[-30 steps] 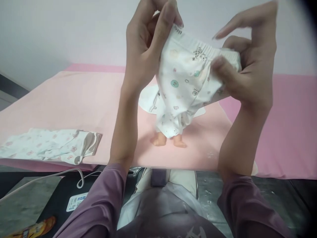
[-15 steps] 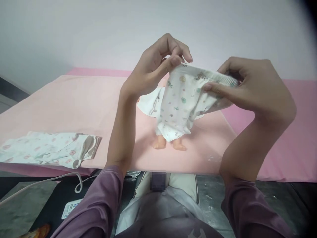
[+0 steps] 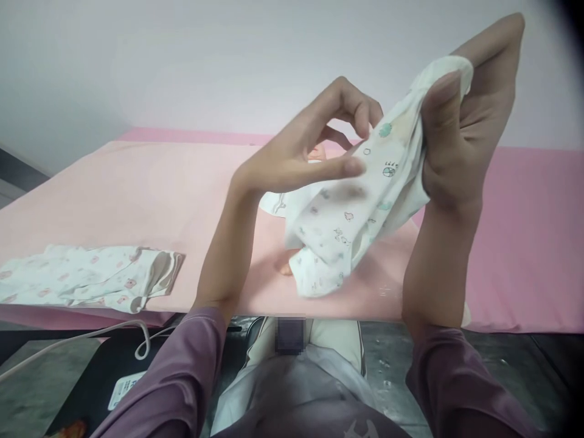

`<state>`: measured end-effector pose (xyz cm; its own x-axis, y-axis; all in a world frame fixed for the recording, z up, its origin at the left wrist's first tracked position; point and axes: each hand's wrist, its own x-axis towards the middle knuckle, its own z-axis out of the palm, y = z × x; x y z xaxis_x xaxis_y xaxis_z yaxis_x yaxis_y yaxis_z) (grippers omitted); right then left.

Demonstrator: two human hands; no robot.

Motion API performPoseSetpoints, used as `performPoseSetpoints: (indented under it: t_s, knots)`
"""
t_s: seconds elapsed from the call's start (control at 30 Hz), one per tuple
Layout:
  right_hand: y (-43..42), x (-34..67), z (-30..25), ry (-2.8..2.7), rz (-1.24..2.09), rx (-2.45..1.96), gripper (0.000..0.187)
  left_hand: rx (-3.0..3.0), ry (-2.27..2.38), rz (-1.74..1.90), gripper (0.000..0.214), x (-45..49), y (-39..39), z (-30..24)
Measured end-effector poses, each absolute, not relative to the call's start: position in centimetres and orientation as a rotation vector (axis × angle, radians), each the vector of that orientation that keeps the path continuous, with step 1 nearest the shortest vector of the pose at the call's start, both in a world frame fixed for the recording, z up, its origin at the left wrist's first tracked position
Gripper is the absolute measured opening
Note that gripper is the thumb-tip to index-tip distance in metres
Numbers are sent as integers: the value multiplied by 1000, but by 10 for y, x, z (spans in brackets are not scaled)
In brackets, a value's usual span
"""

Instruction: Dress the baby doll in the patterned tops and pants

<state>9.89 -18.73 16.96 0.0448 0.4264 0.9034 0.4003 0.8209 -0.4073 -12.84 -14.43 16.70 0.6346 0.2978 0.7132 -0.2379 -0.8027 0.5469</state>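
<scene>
White printed baby pants (image 3: 365, 188) hang aslant in front of me, one end raised at the right and the other low over the mat. My right hand (image 3: 456, 128) grips the raised end, thumb in front and fingers hidden by the cloth. Thumb and fingers spread apart, my left hand (image 3: 333, 140) is at the upper left edge of the pants, its thumb tip at the fabric. Behind them a doll in white clothing (image 3: 274, 204) lies on the mat, mostly covered from view; one foot (image 3: 285, 266) and a bit of the head show.
A folded white printed cloth (image 3: 86, 274) lies at the left front of the pale pink mat (image 3: 159, 188). Brighter pink covering (image 3: 524, 243) extends to the right. A white cable (image 3: 91, 331) loops below the front edge. The wall rises behind.
My right hand has risen and turned upward, lifting its end of the pants. The lower end now swings over the doll's feet. My left hand has shifted right and its grasp has loosened.
</scene>
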Motion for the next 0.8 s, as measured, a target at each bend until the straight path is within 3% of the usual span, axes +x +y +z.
performPoseSetpoints:
  t_s: [0.17, 0.37, 0.6, 0.7, 0.8]
  knots:
    - [-182, 94, 166, -1444, 109, -690, 44, 2158, 208, 1000, 36, -104, -139, 155]
    - [-197, 87, 172, -1425, 206, -684, 33, 2024, 302, 1037, 47, -98, -132, 147]
    - [-177, 142, 164, -2212, 1043, -603, 40, 1800, 356, 1231, 37, -114, -150, 164]
    - [-179, 134, 160, -1954, 910, -564, 31, 1842, 321, 1136, 48, -123, -144, 167]
    - [-187, 112, 163, -1668, 802, -625, 36, 1987, 316, 1069, 49, -130, -134, 167]
